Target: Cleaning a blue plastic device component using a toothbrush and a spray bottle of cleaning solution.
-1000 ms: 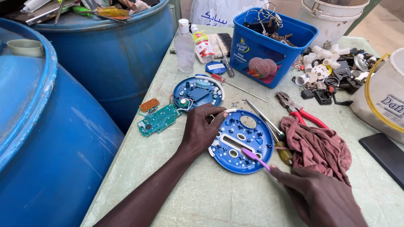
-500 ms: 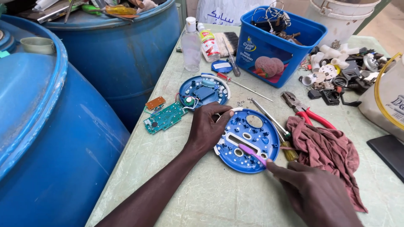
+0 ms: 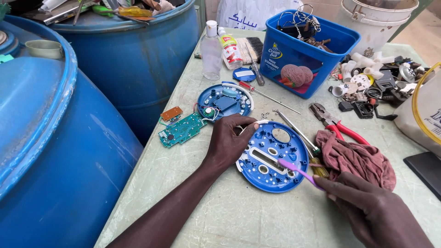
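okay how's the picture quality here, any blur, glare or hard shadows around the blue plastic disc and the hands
Head view: even, soft daylight, no hard shadows; the blue disc and left hand are sharp; faint sheen on the blue barrel, no real glare; the right hand with the pink toothbrush is slightly soft near the frame's edge.

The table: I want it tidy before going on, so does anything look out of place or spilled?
Small screws lie loose on the table beside the blue round cover, where they could roll away. A green circuit board lies bare, wires trailing.
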